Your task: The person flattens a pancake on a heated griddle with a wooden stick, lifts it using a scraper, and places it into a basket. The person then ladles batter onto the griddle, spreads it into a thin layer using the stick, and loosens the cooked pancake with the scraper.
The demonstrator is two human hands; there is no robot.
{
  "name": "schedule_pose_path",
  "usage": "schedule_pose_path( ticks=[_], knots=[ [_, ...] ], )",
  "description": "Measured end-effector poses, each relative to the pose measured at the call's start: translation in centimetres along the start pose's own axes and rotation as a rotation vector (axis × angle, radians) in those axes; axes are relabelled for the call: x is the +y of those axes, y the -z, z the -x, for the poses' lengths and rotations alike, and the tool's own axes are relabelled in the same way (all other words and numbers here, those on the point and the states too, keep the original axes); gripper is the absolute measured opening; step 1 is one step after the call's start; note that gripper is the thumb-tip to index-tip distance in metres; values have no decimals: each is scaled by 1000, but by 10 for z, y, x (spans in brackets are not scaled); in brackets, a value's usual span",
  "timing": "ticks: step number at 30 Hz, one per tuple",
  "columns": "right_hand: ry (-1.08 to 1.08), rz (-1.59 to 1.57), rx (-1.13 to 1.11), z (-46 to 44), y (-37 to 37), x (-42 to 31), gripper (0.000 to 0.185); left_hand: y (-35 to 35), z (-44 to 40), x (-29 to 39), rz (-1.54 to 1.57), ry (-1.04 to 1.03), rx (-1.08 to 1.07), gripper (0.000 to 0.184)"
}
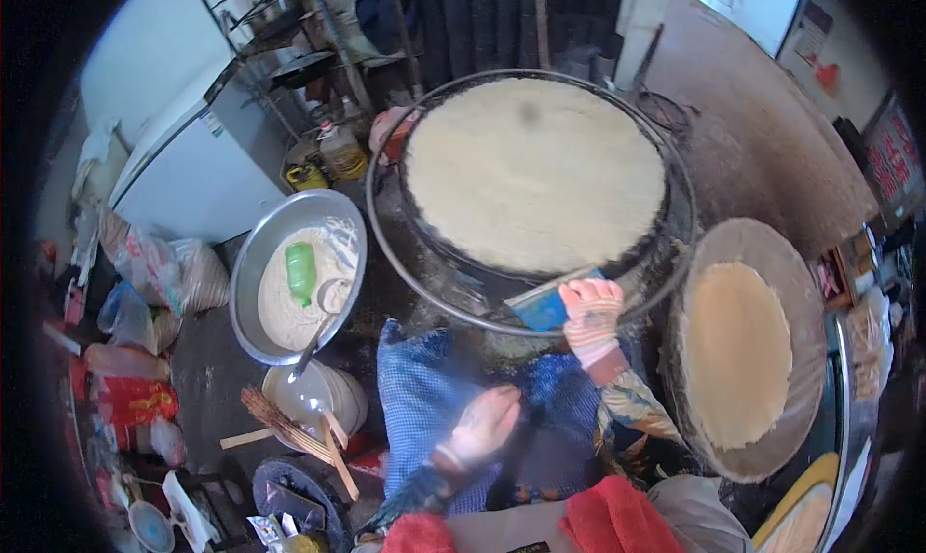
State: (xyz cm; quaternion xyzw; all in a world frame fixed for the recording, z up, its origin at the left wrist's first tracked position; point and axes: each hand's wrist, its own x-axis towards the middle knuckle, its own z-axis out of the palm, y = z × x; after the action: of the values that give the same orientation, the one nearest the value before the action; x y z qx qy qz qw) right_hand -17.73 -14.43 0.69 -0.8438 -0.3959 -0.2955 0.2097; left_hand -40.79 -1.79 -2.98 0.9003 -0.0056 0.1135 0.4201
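Note:
My right hand [590, 319], in a striped glove, grips a blue scraper [542, 307] at the near rim of a large round griddle [439, 247]. A wide, pale sheet of batter [535, 172] covers most of the griddle, with a dark margin around it. Over my lap, above the blue checked apron [417, 370], rests my left hand [485, 423]. Its fingers lie loosely extended, slightly blurred, and nothing shows in them. To the right, a round basket [704, 418] carries a thin tan flatbread [738, 355].
At left, a metal basin [247, 314] contains pale batter, a green bottle [301, 273] and a ladle [335, 295]. Below it stands a bucket [352, 399] with a bristle brush [273, 413] and wooden sticks across it. Oil jugs [342, 152] stand beside the white fridge [198, 177].

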Motion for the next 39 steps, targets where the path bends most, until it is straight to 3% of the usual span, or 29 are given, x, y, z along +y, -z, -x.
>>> schedule_pose_path(
  ticks=[3,6,9,13,17,19,22,23,24,25,28,30,34,35,36,38,39],
  knots=[
    [3,54,-27,-5,-2,12,29,62,-3,11,-42,-1,127,29],
    [48,93,-51,-5,-6,20,26,121,-11,-30,-11,42,268,33],
    [48,102,-5,-12,-8,21,16,190,-44,-84,-271,66,383,38],
    [114,100,75,-12,-21,31,14,249,-112,-181,-657,48,444,50],
    [136,175,40,-22,-19,28,15,265,-185,-237,-908,162,299,52],
    [150,153,51,-28,-24,28,19,259,-213,-252,-1242,1,116,49],
    [150,172,52,-28,-32,38,20,242,-231,-253,-1460,-159,-246,38],
    [136,188,43,-30,-33,38,20,234,-235,-238,-1467,-157,-232,38],
    [140,187,55,-34,-30,37,20,219,-237,-220,-1475,-31,-546,29],
    [119,158,-3,-42,-22,33,19,209,-232,-203,-1453,102,-869,24],
    [81,138,-3,-28,-29,44,14,168,-191,-165,-1372,53,-731,20],
    [45,70,-108,-32,-22,38,10,145,-170,-95,-1179,45,-735,20],
    [72,85,-57,-36,-34,29,9,36,-142,21,-706,13,-237,19],
    [67,104,-47,-40,-35,24,10,-4,-128,36,-552,-56,-115,21],
    [77,95,-53,-42,-38,21,10,-75,-100,29,-539,-278,-204,15],
    [77,84,-40,-40,-41,19,10,-83,-66,73,188,-760,95,7],
    [98,50,-8,-43,-38,16,9,-64,-68,83,186,-751,97,7]
  ],
)
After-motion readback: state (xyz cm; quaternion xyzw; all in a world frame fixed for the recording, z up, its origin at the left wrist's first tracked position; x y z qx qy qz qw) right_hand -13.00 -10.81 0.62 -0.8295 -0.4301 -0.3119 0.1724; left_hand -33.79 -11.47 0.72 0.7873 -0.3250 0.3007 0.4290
